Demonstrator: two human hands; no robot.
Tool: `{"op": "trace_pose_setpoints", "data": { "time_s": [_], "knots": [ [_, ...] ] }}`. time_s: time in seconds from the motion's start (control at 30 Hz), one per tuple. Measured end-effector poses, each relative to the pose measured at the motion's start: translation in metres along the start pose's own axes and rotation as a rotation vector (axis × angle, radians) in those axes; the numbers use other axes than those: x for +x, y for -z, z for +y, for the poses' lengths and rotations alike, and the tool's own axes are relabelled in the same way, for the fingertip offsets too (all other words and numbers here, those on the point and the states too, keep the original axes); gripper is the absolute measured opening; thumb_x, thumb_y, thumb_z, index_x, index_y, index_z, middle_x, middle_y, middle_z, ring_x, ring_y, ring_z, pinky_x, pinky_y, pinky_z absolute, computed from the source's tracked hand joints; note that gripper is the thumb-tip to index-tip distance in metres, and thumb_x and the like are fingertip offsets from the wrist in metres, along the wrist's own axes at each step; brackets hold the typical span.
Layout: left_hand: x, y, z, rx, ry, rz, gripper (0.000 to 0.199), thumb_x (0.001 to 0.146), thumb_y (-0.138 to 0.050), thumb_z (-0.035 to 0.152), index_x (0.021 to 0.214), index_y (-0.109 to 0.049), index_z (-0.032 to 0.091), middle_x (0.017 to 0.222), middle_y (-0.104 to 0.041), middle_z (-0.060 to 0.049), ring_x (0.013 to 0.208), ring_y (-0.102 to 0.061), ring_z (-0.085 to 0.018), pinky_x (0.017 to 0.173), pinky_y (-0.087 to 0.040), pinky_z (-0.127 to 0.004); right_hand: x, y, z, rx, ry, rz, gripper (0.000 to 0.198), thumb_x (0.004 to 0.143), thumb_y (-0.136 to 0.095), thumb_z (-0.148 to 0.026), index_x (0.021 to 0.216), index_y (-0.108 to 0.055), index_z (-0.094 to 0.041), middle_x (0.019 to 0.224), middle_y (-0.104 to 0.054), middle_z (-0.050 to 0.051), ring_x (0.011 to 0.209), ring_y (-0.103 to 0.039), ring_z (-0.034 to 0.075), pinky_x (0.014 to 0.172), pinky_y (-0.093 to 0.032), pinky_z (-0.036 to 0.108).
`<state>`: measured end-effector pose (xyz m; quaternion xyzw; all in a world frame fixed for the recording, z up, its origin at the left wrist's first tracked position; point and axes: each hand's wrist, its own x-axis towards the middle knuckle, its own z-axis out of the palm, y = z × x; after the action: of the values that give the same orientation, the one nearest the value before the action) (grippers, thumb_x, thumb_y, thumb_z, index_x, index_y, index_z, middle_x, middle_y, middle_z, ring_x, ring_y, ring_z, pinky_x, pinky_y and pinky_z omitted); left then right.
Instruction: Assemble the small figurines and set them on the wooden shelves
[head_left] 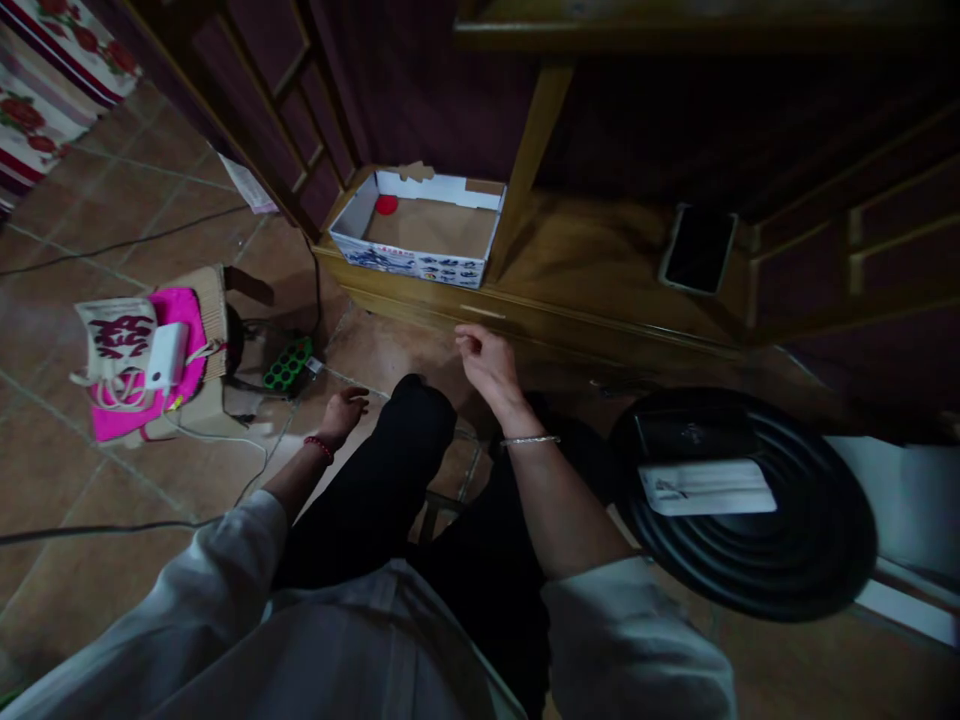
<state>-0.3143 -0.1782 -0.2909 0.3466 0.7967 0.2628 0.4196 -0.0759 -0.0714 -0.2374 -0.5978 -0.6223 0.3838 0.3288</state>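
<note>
My left hand, with a red bead bracelet at the wrist, hovers beside my left knee. Its fingers stretch to the right and nothing shows in them. In front of my knees, my right hand is raised with fingers curled in; no object shows in it. A silvery bracelet circles that wrist. Nearest to my right hand is an open, low cardboard box with printed sides, standing on a wooden ledge. Inside the box, at its left end, lies a round red piece.
A phone lies on the wooden ledge. Right of me, a round black ribbed stool carries a pale flat packet and a dark one. At left are a pink cloth, a white power bank, cables and a green-black piece.
</note>
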Motion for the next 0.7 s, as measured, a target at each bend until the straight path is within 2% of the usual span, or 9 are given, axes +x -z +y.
{"op": "trace_pose_setpoints", "data": {
  "time_s": [0.13,0.33,0.7],
  "knots": [
    [0.0,-0.005,0.003,0.018,0.007,0.009,0.031,0.067,-0.053,0.02,0.094,-0.062,0.009,0.078,-0.066,-0.009,0.063,-0.062,-0.015,0.061,-0.05,-0.026,-0.001,0.009,-0.005,0.012,0.01,-0.016,0.027,0.077,-0.044,-0.013,0.095,-0.063,-0.021,0.086,-0.068,0.001,0.078,-0.062,0.013,0.078,-0.048,0.029],
    [-0.008,-0.01,0.015,0.007,-0.013,0.005,0.032,0.067,-0.052,0.021,0.094,-0.063,0.009,0.08,-0.067,-0.01,0.065,-0.063,-0.016,0.063,-0.051,-0.027,-0.001,0.01,-0.01,0.029,0.003,-0.026,0.027,0.078,-0.043,-0.014,0.096,-0.063,-0.019,0.084,-0.068,0.001,0.077,-0.062,0.013,0.076,-0.048,0.027],
    [-0.041,-0.004,0.043,-0.107,-0.191,-0.033,0.031,0.072,-0.046,0.022,0.097,-0.061,0.011,0.092,-0.065,-0.011,0.078,-0.064,-0.018,0.072,-0.05,-0.03,-0.018,0.014,0.002,-0.009,0.02,0.015,0.026,0.079,-0.044,-0.016,0.096,-0.063,-0.021,0.085,-0.07,0.002,0.082,-0.064,0.014,0.079,-0.049,0.026]
  ]
}}
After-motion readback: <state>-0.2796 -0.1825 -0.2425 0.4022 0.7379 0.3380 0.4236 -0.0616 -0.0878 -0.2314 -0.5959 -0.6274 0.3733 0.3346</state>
